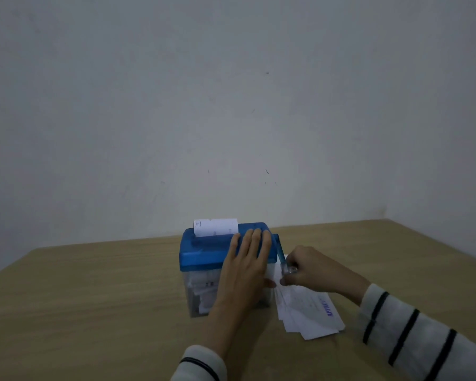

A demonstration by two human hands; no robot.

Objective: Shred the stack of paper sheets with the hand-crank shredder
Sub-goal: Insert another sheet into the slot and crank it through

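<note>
Head view: shredder [204,250] sits mid-surface [94,298], sheet [216,227] upright in its slot. Left hand [248,259] flat on blue lid, fingers straight. Right hand [311,268] grips crank handle [282,253]. Paper stack [308,312] lies just right of bin.

Hand-crank shredder [204,254] — blue plastic lid on a clear rectangular bin, upright at table centre; white shreds fill the bin. Blue crank arm [281,251] at the lid's 3 o'clock side, angled downward. White paper sheet [215,227] stands in the top slot, partly fed. Stack of white paper sheets [308,312] — loosely fanned, flat, at the shredder's 4 o'clock, just beside the bin.
</note>
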